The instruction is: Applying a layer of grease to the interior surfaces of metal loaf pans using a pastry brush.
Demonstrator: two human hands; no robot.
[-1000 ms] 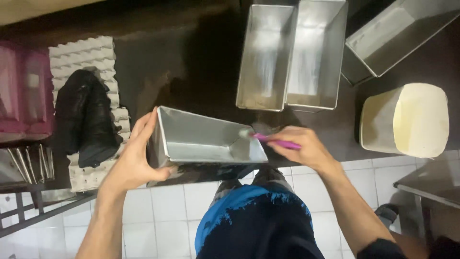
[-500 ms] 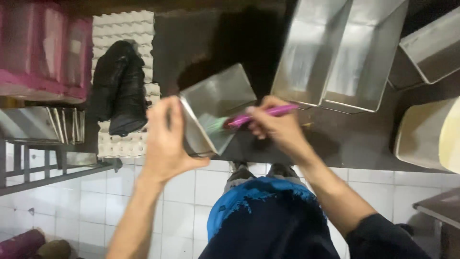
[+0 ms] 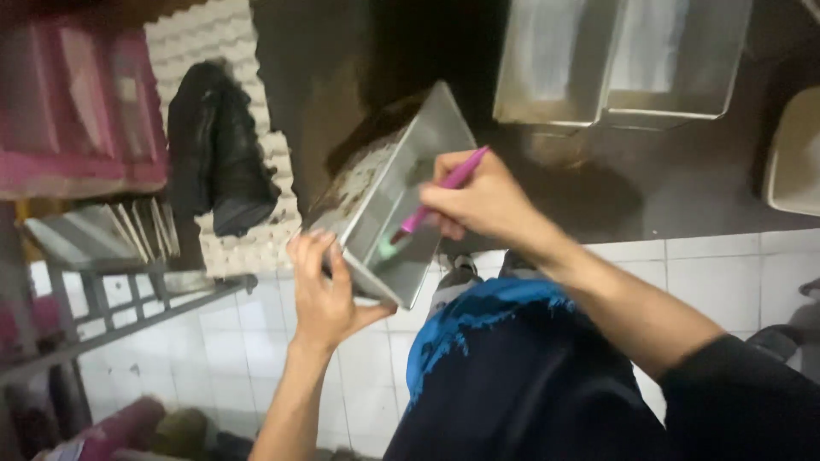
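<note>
**Pan brushed at the tabletop's near edge**

Dark tabletop (image 3: 683, 183) runs above white floor tiles. At its near edge the left hand (image 3: 323, 286) grips a tilted metal loaf pan (image 3: 389, 201), fingers clenched on its lower corner. The right hand (image 3: 478, 201) pinches a pink-handled brush (image 3: 440, 192), its tip inside the pan. Judging by this, coating is underway; two more pans (image 3: 623, 60) sit toward the far edge, and whether those are done cannot be told. Black cloth (image 3: 213, 149) lies on egg trays (image 3: 256, 230) at left.

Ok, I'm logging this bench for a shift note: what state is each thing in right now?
loaf tin: tilted, gripped by left hand
pink brush: in right hand, tip inside tin
two tins: upright, side by side, on counter
black cloth: crumpled on egg tray
</note>
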